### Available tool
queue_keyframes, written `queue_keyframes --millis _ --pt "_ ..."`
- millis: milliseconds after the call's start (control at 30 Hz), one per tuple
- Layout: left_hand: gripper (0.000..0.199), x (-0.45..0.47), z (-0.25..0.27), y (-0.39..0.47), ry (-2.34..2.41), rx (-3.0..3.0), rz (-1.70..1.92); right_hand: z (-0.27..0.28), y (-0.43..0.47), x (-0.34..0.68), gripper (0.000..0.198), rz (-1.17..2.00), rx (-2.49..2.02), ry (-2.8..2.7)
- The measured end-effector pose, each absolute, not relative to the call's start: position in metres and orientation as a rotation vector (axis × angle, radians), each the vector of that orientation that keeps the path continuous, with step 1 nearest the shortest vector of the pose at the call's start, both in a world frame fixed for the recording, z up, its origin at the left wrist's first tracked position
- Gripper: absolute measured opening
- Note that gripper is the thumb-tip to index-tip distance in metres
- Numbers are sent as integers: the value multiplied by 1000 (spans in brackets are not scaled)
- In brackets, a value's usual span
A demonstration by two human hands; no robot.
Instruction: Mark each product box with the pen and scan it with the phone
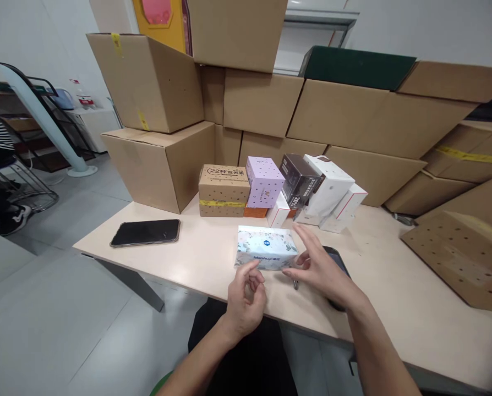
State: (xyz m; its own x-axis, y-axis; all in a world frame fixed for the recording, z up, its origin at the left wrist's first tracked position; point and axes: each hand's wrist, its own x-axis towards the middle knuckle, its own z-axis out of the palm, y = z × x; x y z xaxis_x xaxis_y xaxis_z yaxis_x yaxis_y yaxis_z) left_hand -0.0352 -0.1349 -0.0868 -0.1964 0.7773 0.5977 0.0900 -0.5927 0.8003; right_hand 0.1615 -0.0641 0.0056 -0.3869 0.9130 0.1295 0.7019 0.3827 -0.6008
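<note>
A white tissue pack (266, 247) with a leaf print and blue lettering lies near the front of the table. My left hand (246, 300) is just in front of its near edge, fingers loosely curled, with nothing visible in them. At the pack's right end is my right hand (318, 267), thumb and fingers spread apart; whether the fingertips touch the pack I cannot tell. Below the right thumb a small shiny metal piece (296, 285) shows, its kind unclear. A dark flat object (335, 258) is partly hidden behind the right hand.
A black phone (146, 232) lies on the table's left part. Behind the pack stand a brown printed box (224, 187), a purple box (264, 181), a dark brown box (298, 176) and white boxes (328, 184). Large cartons (159, 165) line the back. Another person's shoe (15, 220) is at far left.
</note>
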Motion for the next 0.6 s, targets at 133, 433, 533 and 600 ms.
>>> queue_keyframes --millis 133,433,533,600 --pt "49 -35 -88 -135 1021 1576 1841 3 -31 149 93 678 -1229 -2362" --pt "47 -38 -85 -136 978 1637 1840 4 -64 145 68 476 -1186 -2002" --pt "46 -38 -85 -136 968 1637 1841 18 -80 172 70 284 -1305 -1548" --pt "45 -38 -85 -136 962 1642 1839 23 -79 205 75 146 -1311 -1275"
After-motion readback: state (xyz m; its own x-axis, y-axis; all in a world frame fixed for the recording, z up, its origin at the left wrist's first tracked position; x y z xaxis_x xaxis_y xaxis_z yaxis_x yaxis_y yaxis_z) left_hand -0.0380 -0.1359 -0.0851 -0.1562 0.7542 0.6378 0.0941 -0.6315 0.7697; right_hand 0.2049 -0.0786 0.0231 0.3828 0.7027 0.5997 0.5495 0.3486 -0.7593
